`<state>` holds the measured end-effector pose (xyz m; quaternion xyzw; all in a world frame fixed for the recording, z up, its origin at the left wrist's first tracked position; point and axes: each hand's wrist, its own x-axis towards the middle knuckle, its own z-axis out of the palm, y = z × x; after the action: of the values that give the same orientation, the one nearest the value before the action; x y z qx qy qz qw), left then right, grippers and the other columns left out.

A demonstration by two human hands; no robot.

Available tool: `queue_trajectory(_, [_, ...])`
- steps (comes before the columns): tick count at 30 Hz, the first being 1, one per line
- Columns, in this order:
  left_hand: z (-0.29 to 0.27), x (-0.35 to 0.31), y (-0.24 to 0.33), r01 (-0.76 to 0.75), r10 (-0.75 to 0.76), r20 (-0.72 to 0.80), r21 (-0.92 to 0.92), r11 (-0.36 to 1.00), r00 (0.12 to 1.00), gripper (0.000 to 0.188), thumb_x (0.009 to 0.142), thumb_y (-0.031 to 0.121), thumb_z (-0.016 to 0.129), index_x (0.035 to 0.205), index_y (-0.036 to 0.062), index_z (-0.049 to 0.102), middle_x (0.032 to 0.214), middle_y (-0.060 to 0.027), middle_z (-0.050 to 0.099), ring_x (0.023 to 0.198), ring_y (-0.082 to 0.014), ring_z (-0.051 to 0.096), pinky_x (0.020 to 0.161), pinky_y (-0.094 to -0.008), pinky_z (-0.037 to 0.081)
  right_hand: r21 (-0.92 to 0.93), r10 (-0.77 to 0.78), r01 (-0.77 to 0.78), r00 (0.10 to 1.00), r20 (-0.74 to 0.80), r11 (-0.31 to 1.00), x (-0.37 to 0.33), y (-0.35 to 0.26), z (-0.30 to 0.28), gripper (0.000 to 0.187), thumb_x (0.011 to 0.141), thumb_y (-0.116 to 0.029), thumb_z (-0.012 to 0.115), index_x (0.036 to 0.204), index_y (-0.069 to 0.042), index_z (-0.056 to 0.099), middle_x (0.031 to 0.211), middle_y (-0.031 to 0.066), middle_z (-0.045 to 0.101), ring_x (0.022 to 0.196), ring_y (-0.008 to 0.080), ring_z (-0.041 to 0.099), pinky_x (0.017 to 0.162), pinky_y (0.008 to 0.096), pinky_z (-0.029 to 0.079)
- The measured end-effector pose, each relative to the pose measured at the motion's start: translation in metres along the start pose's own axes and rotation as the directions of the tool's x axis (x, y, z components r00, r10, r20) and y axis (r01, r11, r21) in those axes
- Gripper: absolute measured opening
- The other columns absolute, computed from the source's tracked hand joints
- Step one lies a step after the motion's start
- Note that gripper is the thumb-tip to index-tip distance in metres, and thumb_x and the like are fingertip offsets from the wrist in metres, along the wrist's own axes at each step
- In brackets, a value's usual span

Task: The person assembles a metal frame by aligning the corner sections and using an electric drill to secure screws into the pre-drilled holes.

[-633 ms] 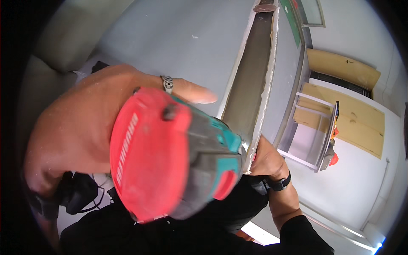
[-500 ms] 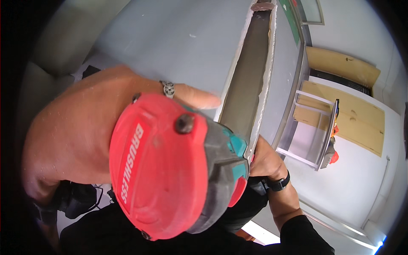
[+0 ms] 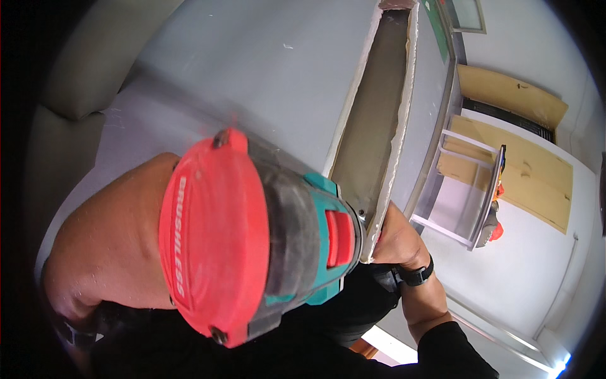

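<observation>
A red, teal and dark grey cordless drill (image 3: 293,221) fills the middle, its round red back end toward me. My left arm (image 3: 120,246) reaches behind it; the hand is hidden there, around the drill as far as I can judge. The drill's nose meets the near end of a long grey-brown channel (image 3: 369,120) with ragged white edges. A small dark spot, a screw head or hole, shows beside the nose. My right hand (image 3: 401,240), with a black watch at the wrist, is against the channel's near end. Its fingers are hidden, with a speck of red beside them.
Broad grey panel (image 3: 252,63) surface flanks the channel. To the right stands a white-framed cart (image 3: 467,189) with red and orange items along its edge. Behind it, yellowish boards (image 3: 524,170) lean against a white wall. Grey padded shapes (image 3: 88,63) rise at the upper left.
The drill has swung round and levelled, its nose now toward the channel's near end and its red switch in sight. My left wrist and thumb have gone out of sight behind it. My right hand stays.
</observation>
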<state>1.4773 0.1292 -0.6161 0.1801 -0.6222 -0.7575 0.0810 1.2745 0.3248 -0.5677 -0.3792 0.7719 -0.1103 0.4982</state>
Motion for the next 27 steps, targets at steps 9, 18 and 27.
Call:
queue_trajectory(9, [0.0,0.006,-0.001,-0.037,0.037,-0.012,-0.01,0.999,0.999,0.062,0.074,-0.001,0.073,0.131,-0.0017,0.049,0.106,-0.0126,0.068,0.099,-0.0203,0.066,0.086,-0.0318,0.05,0.005,-0.032,0.032,0.999,0.01,0.999,0.005,0.003,-0.007,0.024,0.059,-0.008,0.077,0.075,-0.002,0.06,0.07,0.0092,0.059,0.064,0.0209,0.057,0.062,0.0327,0.046])
queue_trajectory(18, [-0.003,-0.002,-0.014,-0.124,0.125,-0.103,0.015,0.992,0.987,0.062,0.074,-0.002,0.071,0.132,-0.0022,0.049,0.107,-0.0138,0.069,0.099,-0.0214,0.066,0.087,-0.0321,0.05,-0.121,0.083,-0.074,0.994,0.074,0.99,0.002,0.01,0.0,0.031,0.058,-0.01,0.079,0.083,-0.001,0.063,0.073,0.0062,0.061,0.069,0.0144,0.058,0.064,0.0305,0.047])
queue_trajectory(27, [-0.038,-0.067,-0.025,0.036,-0.004,-0.309,0.097,0.995,0.951,0.063,0.074,-0.003,0.07,0.133,-0.0026,0.048,0.108,-0.0151,0.069,0.1,-0.0226,0.067,0.087,-0.0325,0.05,0.02,0.003,-0.007,0.981,0.192,1.0,0.046,0.027,0.05,0.033,0.067,-0.015,0.073,0.097,-0.002,0.068,0.089,0.0203,0.068,0.084,0.031,0.066,0.079,0.0385,0.052])
